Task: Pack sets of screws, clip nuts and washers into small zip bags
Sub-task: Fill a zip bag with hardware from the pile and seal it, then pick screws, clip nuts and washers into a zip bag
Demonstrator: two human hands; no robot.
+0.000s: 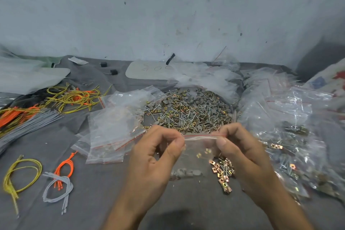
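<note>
On the bench [104, 183], a pile of screws, clip nuts and washers [188, 110] lay at the centre of the frame, with a stack of empty zip bags [112, 129] just left of it and a heap of filled bags [291, 145] along the right side. Before the pile, at lower centre, was a small zip bag [194, 153], with a little heap of clip nuts [222, 172] just right of it. Bundles of cords [71, 99] lay at the left edge, and cord loops [57, 183] in the lower left.
</note>
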